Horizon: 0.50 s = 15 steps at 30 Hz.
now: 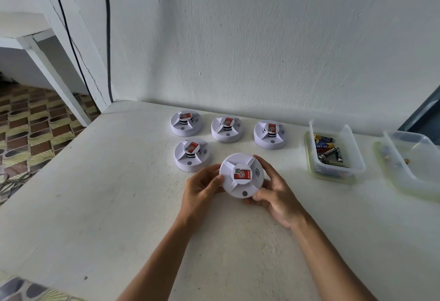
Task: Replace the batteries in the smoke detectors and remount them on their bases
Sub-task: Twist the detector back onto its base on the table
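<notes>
Holding: smoke detector (pixel 241 175), white, red label up, gripped between my two hands just above the table (pixel 95 193).
Left hand (pixel 202 187): closed on its left rim.
Right hand (pixel 273 193): closed on its right and near rim.
Other detectors (pixel 192 154): four, resting behind it, near the wall.
Battery tub (pixel 333 150): clear, right, loose batteries inside.
Second tub (pixel 414 157): further right; contents unclear.

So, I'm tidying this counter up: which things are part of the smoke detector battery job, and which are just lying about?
Part of the job:
held detector
four detectors
tub of batteries

Lying about:
black cables
near-empty tub, purpose unclear
</notes>
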### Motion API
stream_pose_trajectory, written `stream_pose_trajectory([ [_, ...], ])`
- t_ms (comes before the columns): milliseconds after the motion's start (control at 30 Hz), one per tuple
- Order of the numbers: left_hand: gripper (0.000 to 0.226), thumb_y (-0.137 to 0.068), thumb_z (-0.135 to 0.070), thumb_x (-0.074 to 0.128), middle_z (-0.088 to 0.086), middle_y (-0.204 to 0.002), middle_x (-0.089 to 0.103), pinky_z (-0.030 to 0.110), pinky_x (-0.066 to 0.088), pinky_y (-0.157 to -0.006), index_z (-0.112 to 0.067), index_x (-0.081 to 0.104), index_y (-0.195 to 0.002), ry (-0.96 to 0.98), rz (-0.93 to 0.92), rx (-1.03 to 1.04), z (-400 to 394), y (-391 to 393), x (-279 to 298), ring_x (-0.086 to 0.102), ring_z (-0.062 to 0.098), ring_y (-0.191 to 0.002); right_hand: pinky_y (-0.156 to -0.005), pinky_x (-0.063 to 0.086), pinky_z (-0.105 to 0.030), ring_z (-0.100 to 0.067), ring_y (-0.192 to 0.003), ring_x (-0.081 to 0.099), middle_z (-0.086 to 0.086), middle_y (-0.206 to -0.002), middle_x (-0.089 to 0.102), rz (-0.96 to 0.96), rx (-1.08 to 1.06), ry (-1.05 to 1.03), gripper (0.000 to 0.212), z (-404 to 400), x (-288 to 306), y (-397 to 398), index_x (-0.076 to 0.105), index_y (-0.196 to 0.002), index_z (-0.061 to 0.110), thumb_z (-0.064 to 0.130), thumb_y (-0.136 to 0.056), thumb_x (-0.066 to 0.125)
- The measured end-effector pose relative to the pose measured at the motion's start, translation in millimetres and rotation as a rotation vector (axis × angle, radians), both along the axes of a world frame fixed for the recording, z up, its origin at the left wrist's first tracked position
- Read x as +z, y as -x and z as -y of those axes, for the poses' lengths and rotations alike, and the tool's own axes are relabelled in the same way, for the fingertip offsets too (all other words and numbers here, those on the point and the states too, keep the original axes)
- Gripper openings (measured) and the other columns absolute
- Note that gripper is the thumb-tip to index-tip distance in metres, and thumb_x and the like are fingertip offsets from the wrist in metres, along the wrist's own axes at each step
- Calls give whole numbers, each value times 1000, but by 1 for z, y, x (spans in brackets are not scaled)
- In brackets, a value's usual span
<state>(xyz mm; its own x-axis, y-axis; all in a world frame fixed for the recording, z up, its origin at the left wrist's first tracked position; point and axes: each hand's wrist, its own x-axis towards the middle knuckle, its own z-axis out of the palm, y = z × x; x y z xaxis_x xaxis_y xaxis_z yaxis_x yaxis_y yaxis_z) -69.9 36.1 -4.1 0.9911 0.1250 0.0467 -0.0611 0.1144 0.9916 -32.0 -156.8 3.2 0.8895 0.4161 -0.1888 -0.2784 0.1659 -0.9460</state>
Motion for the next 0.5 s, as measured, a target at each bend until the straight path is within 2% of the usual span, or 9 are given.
stream_pose_trajectory([
  [200, 29, -92, -18, 59, 9, -112, 73, 40, 57, -89, -10, 67, -119, 5, 7, 1, 1, 1, 1, 68, 30, -106, -68, 55, -36, -17, -85, 67, -5, -102, 69, 5, 2, -2, 87, -1, 1, 0, 46, -138, 28, -8, -60, 55],
  [367, 23, -96, -8, 57, 8, -110, 74, 33, 57, -84, -10, 67, -117, 8, 10, 6, 1, 1, 0, 68, 29, -105, -69, 55, -38, -20, -88, 68, -7, -107, 68, 3, 9, -15, 85, -1, 2, 1, 50, -132, 34, -5, -58, 58],
  [500, 26, -93, -16, 58, 8, -110, 73, 38, 57, -87, -11, 68, -117, -3, 22, 7, 0, 1, 1, 69, 29, -104, -69, 55, -38, -20, -90, 68, -6, -107, 69, 1, 1, -22, 84, 0, 1, 1, 50, -132, 35, -7, -60, 56],
])
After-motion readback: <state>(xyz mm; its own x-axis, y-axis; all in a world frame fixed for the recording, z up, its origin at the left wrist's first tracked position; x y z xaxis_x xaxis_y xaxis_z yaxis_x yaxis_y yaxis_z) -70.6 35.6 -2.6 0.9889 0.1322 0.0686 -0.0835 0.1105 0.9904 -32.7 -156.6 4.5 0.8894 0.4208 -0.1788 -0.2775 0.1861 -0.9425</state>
